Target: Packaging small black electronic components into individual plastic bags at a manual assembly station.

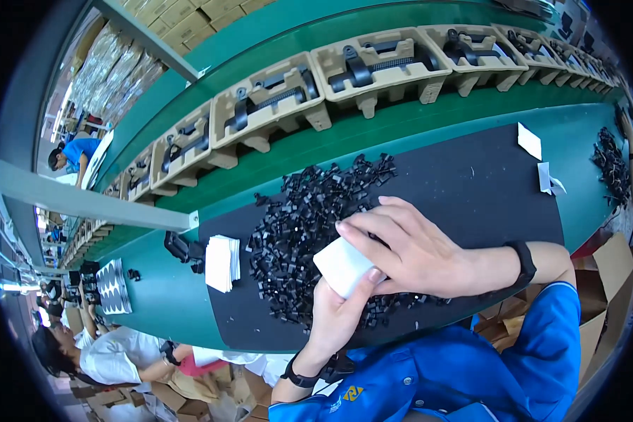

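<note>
A white paper card [341,267] is pinched in front of me, over a heap of small black plastic parts [292,232]. From below, my left hand [333,313] grips its lower edge with the thumb on top. My right hand [411,246] reaches across from the right, with its fingers closed on the card's upper right side. The palms nearly meet, and what lies beneath the card is hidden. The heap spreads on a black mat [464,179]. Left of the heap lies a stack of white cards [221,264].
Brown moulded trays [271,105] with black parts line the green conveyor behind the mat. A grey metal bar [98,197] crosses at left. White paper pieces [529,142] lie at the mat's right. A co-worker [112,355] sits at lower left; open cardboard boxes [601,288] stand at right.
</note>
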Motion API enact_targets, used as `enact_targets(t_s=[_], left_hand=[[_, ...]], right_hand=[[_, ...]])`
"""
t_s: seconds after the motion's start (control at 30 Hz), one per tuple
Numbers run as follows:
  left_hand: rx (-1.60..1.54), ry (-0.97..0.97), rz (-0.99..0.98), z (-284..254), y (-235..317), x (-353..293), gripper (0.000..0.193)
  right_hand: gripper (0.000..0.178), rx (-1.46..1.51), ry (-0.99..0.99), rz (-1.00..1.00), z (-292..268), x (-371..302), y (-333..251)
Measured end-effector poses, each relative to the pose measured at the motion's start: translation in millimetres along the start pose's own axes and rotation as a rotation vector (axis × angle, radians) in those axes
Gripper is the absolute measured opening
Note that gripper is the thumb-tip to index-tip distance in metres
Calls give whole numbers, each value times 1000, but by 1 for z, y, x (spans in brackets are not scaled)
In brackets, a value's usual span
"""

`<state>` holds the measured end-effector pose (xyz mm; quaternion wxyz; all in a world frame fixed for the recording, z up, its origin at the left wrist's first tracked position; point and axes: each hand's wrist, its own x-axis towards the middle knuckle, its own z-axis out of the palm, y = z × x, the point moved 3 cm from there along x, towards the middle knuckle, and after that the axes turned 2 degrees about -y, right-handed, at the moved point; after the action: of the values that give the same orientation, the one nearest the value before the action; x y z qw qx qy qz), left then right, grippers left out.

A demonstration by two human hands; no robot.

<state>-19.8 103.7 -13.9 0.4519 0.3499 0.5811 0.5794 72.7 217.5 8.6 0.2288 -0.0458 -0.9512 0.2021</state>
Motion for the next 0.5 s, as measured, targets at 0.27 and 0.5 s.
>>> enact_targets(t_s=[0.27, 0.5], left_hand=[[-94, 23, -51, -12, -20, -33, 21], [306, -166, -163, -26, -15, -49, 19]], right_hand=[[60, -614, 108, -303, 9, -27, -53], [30, -171, 29, -159, -10, -13, -57]])
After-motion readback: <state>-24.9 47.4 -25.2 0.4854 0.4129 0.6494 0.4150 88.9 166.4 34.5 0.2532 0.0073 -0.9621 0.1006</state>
